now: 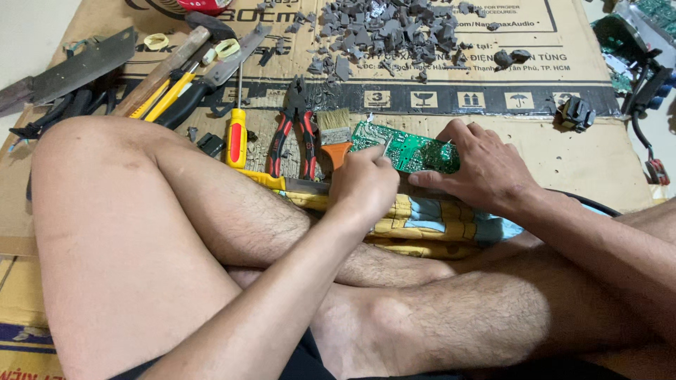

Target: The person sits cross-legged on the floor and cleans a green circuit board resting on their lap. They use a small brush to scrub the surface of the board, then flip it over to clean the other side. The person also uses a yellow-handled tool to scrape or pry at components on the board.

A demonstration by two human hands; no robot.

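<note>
A green circuit board (pixel 405 149) lies tilted over my crossed legs, above a yellow and blue patterned cloth (pixel 422 222). My right hand (pixel 479 165) grips the board's right end and holds it steady. My left hand (pixel 364 181) is closed around a thin metal tool whose tip touches the board's left part; most of the tool is hidden in the fist. Just left of the board lies a paintbrush with an orange handle (pixel 335 137).
On the cardboard sheet (pixel 591 151) lie red-handled pliers (pixel 293 134), a red and yellow screwdriver (pixel 236 134), a hammer (pixel 169 67), a saw blade (pixel 77 67), a pile of grey broken pieces (pixel 384 32), a small black part (pixel 576 112) and more circuit boards (pixel 637 42) at the right.
</note>
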